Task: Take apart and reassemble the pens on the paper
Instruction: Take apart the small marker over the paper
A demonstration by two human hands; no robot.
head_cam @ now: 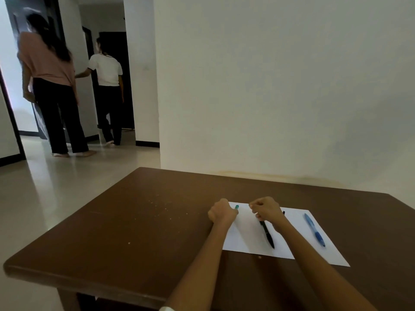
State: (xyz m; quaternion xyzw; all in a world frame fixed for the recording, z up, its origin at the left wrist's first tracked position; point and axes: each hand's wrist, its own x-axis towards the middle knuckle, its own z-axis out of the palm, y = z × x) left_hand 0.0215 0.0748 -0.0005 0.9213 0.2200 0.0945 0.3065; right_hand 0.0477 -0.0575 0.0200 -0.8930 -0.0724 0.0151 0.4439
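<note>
Left hand (222, 213) is gripping a teal pen (236, 207), right hand (266, 208) curling by it, contents unclear; black pen (267, 233) is lying under right wrist on paper (247, 241): advise pulling straight, parts over paper.

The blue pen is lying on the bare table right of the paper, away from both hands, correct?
Not quite. The head view shows the blue pen lying on the paper, near its right edge, not on the bare table. It is away from both hands.
</note>
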